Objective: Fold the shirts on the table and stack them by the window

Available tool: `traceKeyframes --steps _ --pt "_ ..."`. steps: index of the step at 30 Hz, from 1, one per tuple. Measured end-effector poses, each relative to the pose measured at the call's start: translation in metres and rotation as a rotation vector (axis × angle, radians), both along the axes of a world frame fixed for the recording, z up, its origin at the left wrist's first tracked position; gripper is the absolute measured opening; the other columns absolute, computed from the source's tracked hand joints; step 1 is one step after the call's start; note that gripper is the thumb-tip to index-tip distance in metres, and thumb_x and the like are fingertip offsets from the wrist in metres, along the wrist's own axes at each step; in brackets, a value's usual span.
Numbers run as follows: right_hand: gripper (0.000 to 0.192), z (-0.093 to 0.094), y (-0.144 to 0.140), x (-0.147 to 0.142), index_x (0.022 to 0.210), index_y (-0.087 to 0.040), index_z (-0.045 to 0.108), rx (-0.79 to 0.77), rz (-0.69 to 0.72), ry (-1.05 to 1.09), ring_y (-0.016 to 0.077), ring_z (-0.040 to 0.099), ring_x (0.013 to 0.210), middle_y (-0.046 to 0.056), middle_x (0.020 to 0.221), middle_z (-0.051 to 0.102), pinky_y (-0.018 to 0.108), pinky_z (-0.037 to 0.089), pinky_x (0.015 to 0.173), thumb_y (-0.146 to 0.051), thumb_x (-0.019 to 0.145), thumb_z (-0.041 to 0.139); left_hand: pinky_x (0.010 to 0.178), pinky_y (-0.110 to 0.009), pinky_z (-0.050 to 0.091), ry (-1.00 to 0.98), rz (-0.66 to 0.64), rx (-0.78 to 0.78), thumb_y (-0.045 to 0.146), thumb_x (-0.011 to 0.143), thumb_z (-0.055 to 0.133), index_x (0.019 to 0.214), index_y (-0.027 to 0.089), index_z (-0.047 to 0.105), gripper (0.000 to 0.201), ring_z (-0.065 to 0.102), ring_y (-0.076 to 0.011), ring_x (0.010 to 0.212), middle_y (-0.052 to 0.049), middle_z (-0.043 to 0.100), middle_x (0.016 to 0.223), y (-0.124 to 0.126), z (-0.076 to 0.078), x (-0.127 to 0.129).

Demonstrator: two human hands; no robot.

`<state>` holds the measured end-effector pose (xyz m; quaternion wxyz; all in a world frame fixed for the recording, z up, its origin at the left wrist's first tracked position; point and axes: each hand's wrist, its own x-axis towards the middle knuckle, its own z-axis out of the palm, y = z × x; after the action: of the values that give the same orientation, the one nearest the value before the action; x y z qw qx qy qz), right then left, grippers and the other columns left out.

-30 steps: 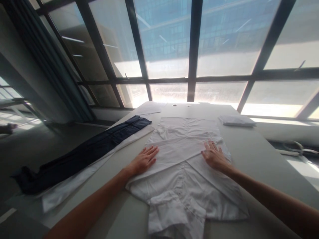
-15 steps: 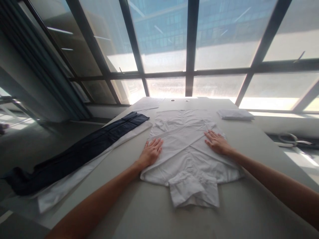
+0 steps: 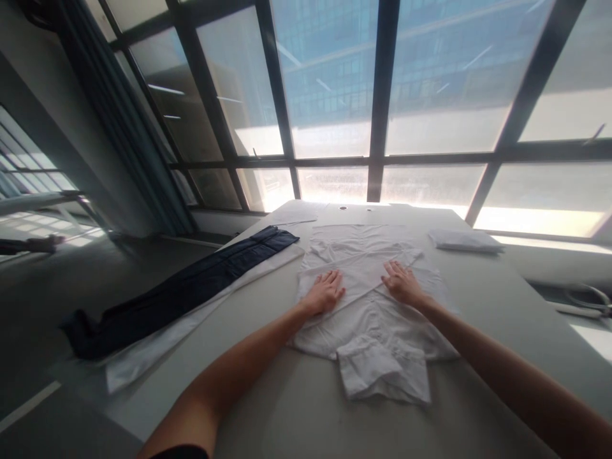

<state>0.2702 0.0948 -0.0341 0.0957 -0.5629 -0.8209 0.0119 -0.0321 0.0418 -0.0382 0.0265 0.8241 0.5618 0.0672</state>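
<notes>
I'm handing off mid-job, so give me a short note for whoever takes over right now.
Left hand: flat, palm down on the white shirt.
Right hand: flat on the shirt too.
Shirt lies on the table, both sleeves folded across the body; the bottom-up fold is not done.
Dark trousers lie at the left edge, a folded white piece far right.

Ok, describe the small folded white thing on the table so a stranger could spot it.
Start at the long grey table under the big windows. The folded white cloth lies alone at its far right edge, beyond the right hand: compact and neat, unlike the spread white shirt.
</notes>
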Motion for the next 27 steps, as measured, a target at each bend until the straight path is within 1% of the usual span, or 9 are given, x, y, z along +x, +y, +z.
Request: traceKeyframes --steps 3,7,11,12,14,16,18,22,27 --pt "0.061 -0.009 0.013 0.008 0.158 -0.013 0.04 -0.018 -0.025 -0.005 0.0309 0.028 0.154 0.018 0.165 0.033 0.056 0.026 0.121 -0.041 0.105 0.028 0.124 -0.057 0.02 0.027 0.094 -0.015 0.048 0.107 0.026 0.162 0.016 0.03 0.064 0.022 -0.032 0.156 -0.018 0.024 0.168 -0.001 0.002 -0.035" --pt "0.062 -0.019 0.023 0.025 0.157 -0.013 0.041 0.012 -0.041 0.001 0.0306 0.03 0.153 0.017 0.165 0.034 0.055 0.027 0.121 -0.041 0.104 0.027 0.122 -0.061 0.02 0.055 0.219 -0.045 0.039 0.108 0.026 0.162 0.017 0.028 0.059 0.021 -0.032 0.157 -0.017 0.024 0.169 -0.002 0.009 -0.077" --pt "0.062 -0.02 0.024 0.026 0.157 -0.011 0.041 0.012 -0.047 -0.006 0.0299 0.029 0.154 0.017 0.165 0.033 0.055 0.025 0.122 -0.041 0.104 0.027 0.12 -0.066 0.02 0.068 0.219 -0.011 0.034 0.107 0.028 0.161 0.016 0.031 0.057 0.022 -0.0347 0.156 -0.02 0.028 0.167 -0.007 0.015 -0.081" --pt "0.062 -0.019 0.023 0.025 0.157 -0.011 0.04 0.009 -0.05 -0.008 0.0297 0.029 0.154 0.016 0.166 0.033 0.054 0.025 0.123 -0.041 0.104 0.027 0.121 -0.067 0.017 0.078 0.189 0.025 0.033 0.107 0.029 0.161 0.015 0.032 0.057 0.021 -0.035 0.156 -0.021 0.029 0.166 -0.011 0.017 -0.077" --pt "0.062 -0.019 0.023 0.025 0.157 -0.012 0.041 0.005 -0.049 -0.008 0.0297 0.029 0.154 0.016 0.165 0.034 0.055 0.026 0.122 -0.041 0.104 0.028 0.124 -0.062 0.011 0.097 0.048 0.069 0.035 0.108 0.029 0.161 0.016 0.033 0.056 0.018 -0.0322 0.157 -0.018 0.028 0.167 -0.025 0.019 -0.071" --pt "0.062 -0.019 0.024 0.025 0.157 -0.012 0.041 0.005 -0.047 -0.003 0.0304 0.03 0.153 0.016 0.165 0.034 0.055 0.026 0.122 -0.042 0.104 0.028 0.127 -0.054 0.008 0.096 -0.151 0.017 0.039 0.109 0.027 0.163 0.021 0.03 0.057 0.016 -0.0264 0.158 -0.011 0.025 0.169 -0.044 0.022 -0.07" --pt "0.062 -0.02 0.025 0.025 0.157 -0.012 0.041 0.008 -0.048 0.007 0.0308 0.03 0.153 0.016 0.165 0.034 0.055 0.026 0.122 -0.042 0.104 0.028 0.128 -0.047 0.007 0.07 -0.28 -0.071 0.042 0.11 0.024 0.165 0.026 0.025 0.057 0.016 -0.0224 0.158 -0.006 0.023 0.17 -0.065 0.025 -0.075" --pt "0.063 -0.021 0.025 0.026 0.157 -0.01 0.041 0.004 -0.05 0.006 0.0303 0.03 0.153 0.017 0.165 0.033 0.053 0.026 0.123 -0.042 0.105 0.028 0.129 -0.044 0.005 0.018 -0.35 -0.144 0.049 0.111 0.025 0.165 0.029 0.021 0.058 0.014 -0.0228 0.158 -0.002 0.02 0.17 -0.096 0.029 -0.099" --pt "0.062 -0.02 0.023 0.026 0.157 -0.011 0.041 0.021 -0.051 -0.019 0.0302 0.031 0.153 0.017 0.165 0.035 0.054 0.027 0.122 -0.042 0.105 0.027 0.129 -0.046 0.0 -0.007 -0.43 -0.187 0.058 0.106 0.039 0.166 0.034 0.016 0.068 0.012 -0.0269 0.159 -0.001 0.016 0.171 -0.108 0.032 -0.12"
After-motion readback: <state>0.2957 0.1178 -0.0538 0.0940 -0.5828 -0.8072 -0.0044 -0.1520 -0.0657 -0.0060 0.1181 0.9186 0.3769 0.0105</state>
